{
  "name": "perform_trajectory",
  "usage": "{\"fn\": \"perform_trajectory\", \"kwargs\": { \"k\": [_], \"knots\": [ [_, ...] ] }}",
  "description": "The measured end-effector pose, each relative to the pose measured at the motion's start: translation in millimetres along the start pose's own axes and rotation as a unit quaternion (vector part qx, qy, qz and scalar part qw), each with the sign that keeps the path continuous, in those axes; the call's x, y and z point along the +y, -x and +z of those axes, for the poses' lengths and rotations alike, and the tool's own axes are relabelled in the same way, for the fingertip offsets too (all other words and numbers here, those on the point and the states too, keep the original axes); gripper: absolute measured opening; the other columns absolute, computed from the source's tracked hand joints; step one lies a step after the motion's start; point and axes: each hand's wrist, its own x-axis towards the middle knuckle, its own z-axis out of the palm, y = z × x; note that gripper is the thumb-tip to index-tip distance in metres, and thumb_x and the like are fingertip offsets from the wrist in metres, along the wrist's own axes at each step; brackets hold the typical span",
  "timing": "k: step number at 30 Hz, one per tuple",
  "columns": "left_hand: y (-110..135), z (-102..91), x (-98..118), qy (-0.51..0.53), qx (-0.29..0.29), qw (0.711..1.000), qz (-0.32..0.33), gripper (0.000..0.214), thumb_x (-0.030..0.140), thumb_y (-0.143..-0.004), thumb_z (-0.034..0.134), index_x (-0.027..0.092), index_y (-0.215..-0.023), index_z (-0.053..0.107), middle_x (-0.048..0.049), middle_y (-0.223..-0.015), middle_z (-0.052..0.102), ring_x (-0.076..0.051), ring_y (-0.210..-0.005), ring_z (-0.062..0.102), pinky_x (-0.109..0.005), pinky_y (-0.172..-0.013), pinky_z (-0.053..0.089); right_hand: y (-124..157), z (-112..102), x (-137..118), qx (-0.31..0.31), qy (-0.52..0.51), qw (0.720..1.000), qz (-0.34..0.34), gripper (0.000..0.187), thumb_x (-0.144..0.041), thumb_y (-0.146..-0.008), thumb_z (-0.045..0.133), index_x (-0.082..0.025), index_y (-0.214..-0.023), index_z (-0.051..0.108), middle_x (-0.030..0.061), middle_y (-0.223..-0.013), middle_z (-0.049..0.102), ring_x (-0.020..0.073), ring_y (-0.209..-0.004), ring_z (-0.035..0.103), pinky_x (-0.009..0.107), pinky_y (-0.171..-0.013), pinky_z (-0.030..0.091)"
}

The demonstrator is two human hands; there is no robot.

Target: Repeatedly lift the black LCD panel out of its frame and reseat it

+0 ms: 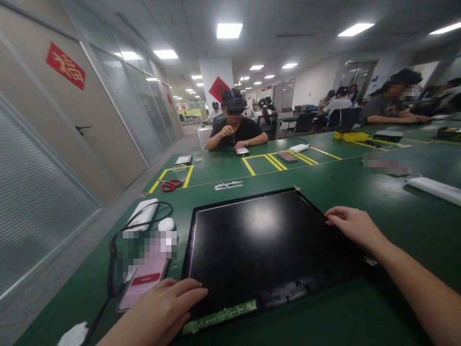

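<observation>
Black screen panel (262,240) lay flat on the green surface (360,187); left hand (162,307) rested on its near corner, right hand (355,225) on its right edge, each grip spread flat, pinching nothing.

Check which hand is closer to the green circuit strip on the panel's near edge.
Left. The left hand rests at the black panel's near left corner, right beside the green circuit strip. The right hand lies on the panel's right edge, far across it.

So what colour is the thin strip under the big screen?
Green; the strip along the screen's near edge, in the head view.
</observation>
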Motion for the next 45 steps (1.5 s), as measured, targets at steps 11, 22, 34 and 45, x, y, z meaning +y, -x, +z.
{"fn": "perform_trajectory", "kwargs": {
  "k": [11,22,34,45],
  "knots": [
    [-5.7,-18.3,10.8,0.045,-0.050,0.997,-0.034,0.054,0.009,-0.082,0.052,0.036,-0.125,0.073,-0.0024,-0.123,0.077,-0.025,-0.103,0.074,-0.038,-0.094,0.058,-1.6,0.2,2.9,0.001,-0.008,1.000,0.001,0.024,-0.038,-0.074,0.053,-0.029,-0.081,0.074,0.0005,-0.071,0.078,0.0263,-0.076,0.074,0.039,-0.072,0.053],
    [-0.4,-9.7,2.7,0.034,-0.049,0.998,-0.036,0.061,0.007,-0.080,0.052,0.039,-0.130,0.070,-0.0011,-0.129,0.075,-0.026,-0.111,0.073,-0.041,-0.097,0.058,0.2,-2.7,-2.3,-0.011,-0.010,1.000,0.027,0.026,-0.037,-0.075,0.052,-0.028,-0.083,0.074,0.0004,-0.073,0.078,0.0258,-0.076,0.073,0.039,-0.075,0.052],
    [-2.5,-2.7,-0.7,0.014,-0.029,0.999,0.002,0.072,0.002,-0.070,0.052,0.038,-0.130,0.069,-0.0001,-0.126,0.076,-0.026,-0.104,0.075,-0.037,-0.094,0.058,-1.4,0.0,-0.8,-0.007,0.002,1.000,0.011,0.025,-0.035,-0.076,0.053,-0.027,-0.084,0.076,0.0002,-0.072,0.078,0.0248,-0.079,0.073,0.036,-0.073,0.051],
    [-4.7,-0.9,-3.0,-0.002,-0.036,0.999,0.024,0.070,0.002,-0.074,0.048,0.037,-0.131,0.067,-0.0009,-0.123,0.076,-0.025,-0.100,0.074,-0.036,-0.089,0.058,-1.2,1.2,2.8,-0.003,-0.006,1.000,0.002,0.025,-0.035,-0.076,0.053,-0.027,-0.085,0.076,0.0009,-0.074,0.078,0.0246,-0.081,0.074,0.035,-0.074,0.052]
  ]
}}
